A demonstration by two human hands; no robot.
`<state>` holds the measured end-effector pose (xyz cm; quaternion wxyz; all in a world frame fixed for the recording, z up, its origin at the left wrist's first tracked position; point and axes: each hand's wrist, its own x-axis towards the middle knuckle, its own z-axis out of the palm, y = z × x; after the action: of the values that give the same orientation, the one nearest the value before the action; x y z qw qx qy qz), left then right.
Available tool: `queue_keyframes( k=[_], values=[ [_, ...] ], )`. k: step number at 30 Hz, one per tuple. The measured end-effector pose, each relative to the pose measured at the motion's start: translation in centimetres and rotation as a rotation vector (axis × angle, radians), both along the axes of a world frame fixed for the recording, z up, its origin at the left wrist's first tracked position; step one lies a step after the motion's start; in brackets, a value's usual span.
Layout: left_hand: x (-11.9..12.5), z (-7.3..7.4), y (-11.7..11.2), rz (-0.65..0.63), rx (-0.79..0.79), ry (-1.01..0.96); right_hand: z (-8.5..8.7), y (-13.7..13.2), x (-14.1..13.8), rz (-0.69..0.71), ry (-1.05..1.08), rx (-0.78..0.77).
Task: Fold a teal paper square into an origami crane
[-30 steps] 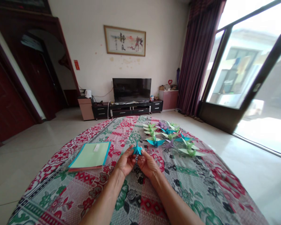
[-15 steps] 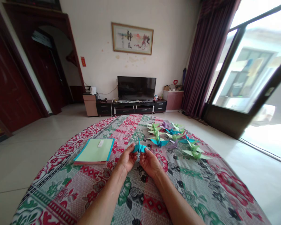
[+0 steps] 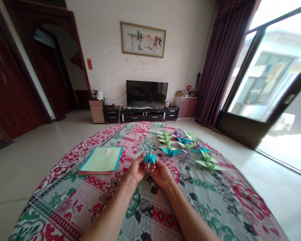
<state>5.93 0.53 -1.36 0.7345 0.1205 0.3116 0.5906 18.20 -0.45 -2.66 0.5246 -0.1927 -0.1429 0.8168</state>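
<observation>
A blue origami crane (image 3: 149, 158) is held between my two hands above the tablecloth, near the middle of the view. My left hand (image 3: 137, 168) pinches its left side, and my right hand (image 3: 161, 171) pinches its right side. A thin point of the crane stands up between the hands. The fingertips partly cover its lower part. To the right of my hands stand several finished paper cranes in rows, among them a blue crane (image 3: 171, 152), a green crane (image 3: 208, 165) and a purple crane (image 3: 186, 154).
A stack of paper sheets (image 3: 100, 160), green on top with blue edges, lies to the left with a small white piece (image 3: 107, 152) on it. The round table wears a floral tablecloth (image 3: 140, 217). Beyond it stand a television (image 3: 146, 93) and a low cabinet (image 3: 135, 117).
Both hands keep their hold on the blue crane. Its sides look bent further down and its body tilted slightly. The camera view has shifted a little.
</observation>
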Motion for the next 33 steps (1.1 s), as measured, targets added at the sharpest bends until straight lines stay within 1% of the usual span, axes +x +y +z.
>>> queue_keyframes(
  k=[4, 8, 12, 24, 28, 33],
  values=[
    [0.05, 0.19, -0.15, -0.001, 0.008, 0.006, 0.17, -0.04, 0.04, -0.009, 0.004, -0.007],
    [-0.06, 0.22, -0.16, 0.007, 0.062, 0.034, 0.19, -0.05, 0.01, -0.037, -0.052, -0.023],
    [-0.18, 0.31, -0.21, 0.005, 0.080, 0.064, 0.06, -0.03, 0.00, -0.062, -0.071, -0.018],
    [0.09, -0.02, -0.21, 0.010, 0.029, -0.015, 0.01, 0.23, 0.35, 0.004, 0.027, -0.004],
    [0.01, -0.11, -0.11, 0.007, 0.035, -0.010, -0.01, 0.19, 0.35, -0.003, 0.016, -0.005],
    [-0.25, -0.11, 0.02, 0.032, 0.025, 0.001, 0.12, 0.01, 0.31, -0.012, 0.006, -0.010]
  ],
)
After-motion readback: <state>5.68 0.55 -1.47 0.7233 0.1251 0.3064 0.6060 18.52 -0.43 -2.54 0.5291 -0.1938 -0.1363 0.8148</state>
